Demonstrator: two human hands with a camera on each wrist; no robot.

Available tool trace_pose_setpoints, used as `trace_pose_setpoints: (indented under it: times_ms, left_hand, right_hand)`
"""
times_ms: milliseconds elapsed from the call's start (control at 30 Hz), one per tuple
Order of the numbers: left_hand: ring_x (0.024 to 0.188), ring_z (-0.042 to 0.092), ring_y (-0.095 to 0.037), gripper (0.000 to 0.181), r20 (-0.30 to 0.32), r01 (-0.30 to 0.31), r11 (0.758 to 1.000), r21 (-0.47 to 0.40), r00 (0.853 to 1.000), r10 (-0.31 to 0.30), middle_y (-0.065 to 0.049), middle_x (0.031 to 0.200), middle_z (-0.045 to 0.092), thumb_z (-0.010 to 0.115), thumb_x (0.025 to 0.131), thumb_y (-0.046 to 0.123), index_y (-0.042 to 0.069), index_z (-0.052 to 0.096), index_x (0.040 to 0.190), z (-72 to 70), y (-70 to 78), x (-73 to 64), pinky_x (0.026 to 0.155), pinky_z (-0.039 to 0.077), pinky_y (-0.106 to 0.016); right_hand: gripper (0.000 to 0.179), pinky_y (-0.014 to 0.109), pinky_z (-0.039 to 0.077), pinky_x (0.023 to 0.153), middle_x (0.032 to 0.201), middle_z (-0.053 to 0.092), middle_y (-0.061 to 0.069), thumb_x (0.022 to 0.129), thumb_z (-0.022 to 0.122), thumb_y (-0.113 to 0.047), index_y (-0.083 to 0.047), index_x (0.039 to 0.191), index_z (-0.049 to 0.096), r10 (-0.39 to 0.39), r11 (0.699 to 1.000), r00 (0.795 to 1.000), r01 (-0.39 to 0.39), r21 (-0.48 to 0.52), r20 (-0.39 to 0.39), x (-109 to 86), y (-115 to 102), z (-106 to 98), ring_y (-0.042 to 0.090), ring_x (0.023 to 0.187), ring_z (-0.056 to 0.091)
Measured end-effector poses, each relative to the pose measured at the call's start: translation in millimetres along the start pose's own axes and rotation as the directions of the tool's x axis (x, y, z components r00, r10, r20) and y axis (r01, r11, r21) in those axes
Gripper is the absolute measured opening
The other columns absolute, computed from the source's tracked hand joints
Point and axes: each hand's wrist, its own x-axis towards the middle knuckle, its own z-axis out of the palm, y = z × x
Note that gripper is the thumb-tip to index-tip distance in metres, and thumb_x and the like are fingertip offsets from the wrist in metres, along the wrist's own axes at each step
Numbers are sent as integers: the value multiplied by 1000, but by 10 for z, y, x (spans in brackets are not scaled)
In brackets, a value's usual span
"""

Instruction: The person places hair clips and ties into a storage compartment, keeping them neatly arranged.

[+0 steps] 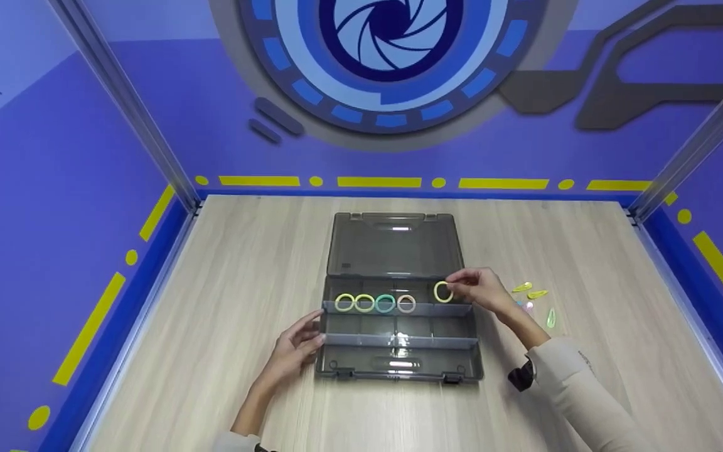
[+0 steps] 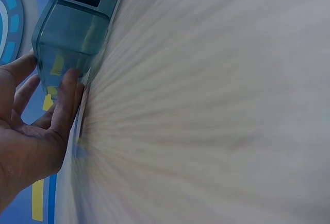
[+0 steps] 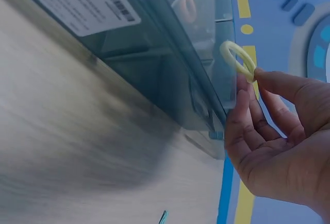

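Note:
A grey see-through organizer box [image 1: 399,359] lies with its lid open on the table. Between right thumb and fingertips, my right hand [image 1: 484,290] pinches a yellow hair tie [image 1: 442,292] over the right end of the box's back row. Along the rear divider run two more yellow hair ties [image 1: 344,303], a teal hair tie [image 1: 385,304] and a pale pink hair tie [image 1: 406,304]. My left hand [image 1: 292,348] touches the box's left side with extended, spread fingers, seen also in the left wrist view.
Right of the box lie several snap hair clips: yellow clips [image 1: 537,294], a green clip [image 1: 551,317] and small pinkish ones partly behind the right wrist. The raised lid [image 1: 396,245] leans away at the back. Blue panels [image 1: 117,188] border the wooden table [image 1: 261,251].

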Motion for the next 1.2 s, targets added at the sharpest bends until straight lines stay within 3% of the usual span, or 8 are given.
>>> trace_pose_setpoints:
  times_ms: [167, 333, 533, 700, 867, 1200]
  left_hand:
    - [111, 55, -17, 59, -9, 15, 1000, 8, 1000, -15, -20, 140, 51, 68, 100, 23, 13, 46, 154, 7, -10, 7, 77, 52, -26]
    - [113, 55, -18, 59, -27, 32, 999, 13, 999, -31, -18, 140, 51, 69, 99, 25, 16, 47, 153, -6, -28, -9, 79, 52, -28]
    - [115, 54, -20, 59, -25, 13, 1000, 12, 1000, -13, -20, 141, 50, 68, 100, 23, 14, 46, 153, -1, -34, -5, 84, 52, -29]
    - [115, 55, -20, 58, -16, -12, 1000, 18, 1000, 12, -22, 141, 50, 67, 100, 20, 12, 46, 153, 3, -27, 13, 83, 53, -26]
    - [113, 55, -18, 58, 1, -28, 1000, 6, 1000, 28, -24, 141, 50, 67, 100, 18, 11, 45, 154, 3, -28, 23, 78, 53, -26]
    - [114, 56, -18, 59, 5, -11, 1000, -5, 1000, 11, -22, 141, 49, 67, 100, 19, 11, 45, 154, -1, -24, 8, 84, 52, -27]
  right_hand:
    - [23, 23, 58, 65, 89, 75, 18, 95, 70, -3, 14, 109, 68, -30, 999, 999, 31, -28, 14, 44, -31, 100, 9, 71, 67]
    - [15, 25, 57, 60, 90, 74, 26, 92, 71, 1, 13, 102, 70, -89, 987, 996, 92, -134, 25, 142, -68, 237, 16, 70, 69]
    - [8, 17, 47, 56, 84, 75, 22, 87, 72, 6, 10, 94, 73, -136, 937, 989, 145, -319, 52, 232, -28, 339, 14, 68, 66]
    - [9, 21, 46, 58, 82, 76, 19, 81, 74, 7, 8, 90, 75, -134, 888, 990, 142, -438, 48, 249, -9, 355, 11, 67, 64]
    - [10, 24, 50, 63, 86, 77, 19, 84, 73, 5, 7, 94, 75, -133, 884, 989, 145, -444, 58, 224, -5, 345, 18, 74, 69]
    - [13, 18, 52, 67, 97, 76, 19, 92, 72, -1, 4, 103, 74, -208, 935, 978, 197, -296, -5, 40, -130, 276, 14, 80, 66]
